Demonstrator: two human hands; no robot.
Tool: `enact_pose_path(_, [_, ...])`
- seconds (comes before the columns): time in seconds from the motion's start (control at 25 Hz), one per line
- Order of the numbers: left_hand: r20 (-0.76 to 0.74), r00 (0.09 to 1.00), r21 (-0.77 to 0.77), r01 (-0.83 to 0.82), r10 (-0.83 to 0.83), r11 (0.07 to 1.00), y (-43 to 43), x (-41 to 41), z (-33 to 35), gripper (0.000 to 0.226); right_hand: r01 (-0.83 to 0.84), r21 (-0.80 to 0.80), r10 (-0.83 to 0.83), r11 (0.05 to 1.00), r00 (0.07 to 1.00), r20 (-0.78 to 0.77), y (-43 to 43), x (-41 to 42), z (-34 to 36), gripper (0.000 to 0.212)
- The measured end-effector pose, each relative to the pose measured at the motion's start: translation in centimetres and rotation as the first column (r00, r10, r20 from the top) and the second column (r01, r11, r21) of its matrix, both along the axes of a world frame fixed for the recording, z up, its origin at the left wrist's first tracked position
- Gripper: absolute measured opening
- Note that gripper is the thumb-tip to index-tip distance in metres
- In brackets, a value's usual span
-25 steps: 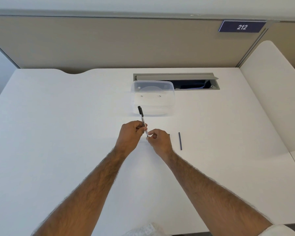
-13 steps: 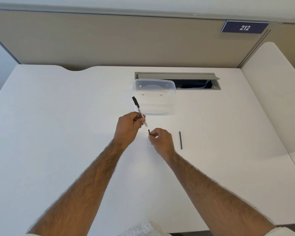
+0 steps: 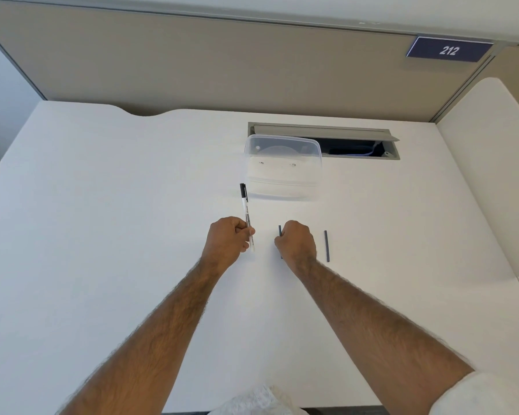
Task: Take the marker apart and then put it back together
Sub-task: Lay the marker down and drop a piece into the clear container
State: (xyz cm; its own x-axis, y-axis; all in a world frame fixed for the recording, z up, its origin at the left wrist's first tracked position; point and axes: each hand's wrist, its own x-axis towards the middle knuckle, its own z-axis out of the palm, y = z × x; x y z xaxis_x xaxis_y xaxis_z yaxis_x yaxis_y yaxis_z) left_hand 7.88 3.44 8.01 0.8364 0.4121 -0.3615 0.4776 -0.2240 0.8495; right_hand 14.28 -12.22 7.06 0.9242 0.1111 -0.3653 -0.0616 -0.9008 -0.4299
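My left hand (image 3: 229,238) grips the white marker body (image 3: 247,215), which points away from me with its black cap at the far end. My right hand (image 3: 297,241) is closed around a thin dark rod (image 3: 280,230); its top end sticks out above the fist and a bit shows below. The two hands are a short gap apart above the white desk (image 3: 102,235). A second thin dark stick (image 3: 327,245) lies flat on the desk just right of my right hand.
A clear plastic container (image 3: 283,166) sits upside down beyond the hands. Behind it is an open cable slot (image 3: 357,143) in the desk. A beige partition (image 3: 222,70) closes the back and a white divider (image 3: 486,175) the right side.
The hands have drawn apart: the right hand pulled the thin dark rod out of the marker body and moved right. The left hand swung the marker body more upright.
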Motion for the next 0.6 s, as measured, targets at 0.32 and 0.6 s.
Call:
enact_pose_path(0.32, [-0.081, 0.996, 0.034, 0.048, -0.045, 0.998, 0.3, -1.4, -1.7, 0.014, -0.005, -0.114, 0.010, 0.993, 0.999, 0.045, 0.3, 0.8, 0.0, 0.030])
enact_pose_path(0.6, [-0.100, 0.995, -0.015, 0.024, -0.025, 1.000, 0.4, -1.5, -2.1, 0.014, 0.012, -0.102, -0.010, 0.995, 1.000, 0.016, 0.3, 0.7, 0.0, 0.028])
